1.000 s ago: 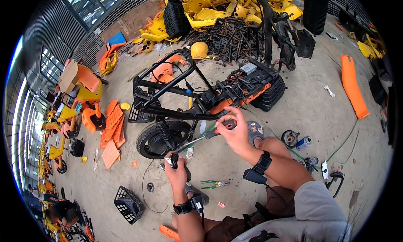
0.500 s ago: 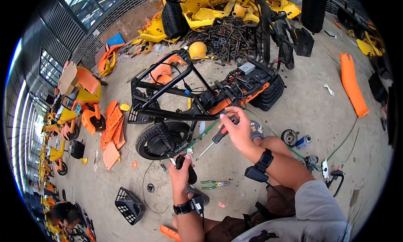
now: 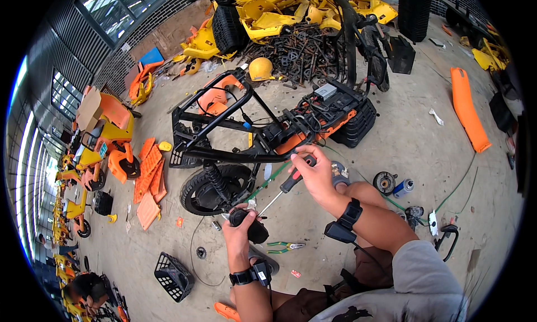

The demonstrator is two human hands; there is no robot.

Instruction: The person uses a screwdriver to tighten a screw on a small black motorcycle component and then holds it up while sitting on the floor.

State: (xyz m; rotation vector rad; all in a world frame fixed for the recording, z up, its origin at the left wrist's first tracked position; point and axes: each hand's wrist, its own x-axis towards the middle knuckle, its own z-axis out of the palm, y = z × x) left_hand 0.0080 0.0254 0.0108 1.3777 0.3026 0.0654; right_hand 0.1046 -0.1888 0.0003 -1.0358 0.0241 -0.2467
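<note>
My right hand (image 3: 318,176) grips a screwdriver (image 3: 291,181) by its red and black handle, the thin shaft slanting down to the left. In my left hand (image 3: 237,241) is a dark, rounded black part (image 3: 256,231), wrapped by thumb and fingers; its exact kind is unclear. The screwdriver's tip reaches the edge of the black part, but I cannot tell whether it sits in anything. Just beyond both hands stands a stripped scooter frame (image 3: 224,153) of black tubing, with a black-tyred wheel (image 3: 193,194) beneath.
Green-handled pliers (image 3: 286,246), a black basket (image 3: 174,277) and a small sprocket (image 3: 201,252) lie nearby on the concrete. A blue spray can (image 3: 403,188) and a round metal part (image 3: 384,183) are to the right. Orange panels (image 3: 149,179) are leftward; yellow body parts (image 3: 268,23) are heaped behind.
The black part has turned in my left hand, showing more of its side. The screwdriver has shifted slightly down and left, bringing its tip to that part.
</note>
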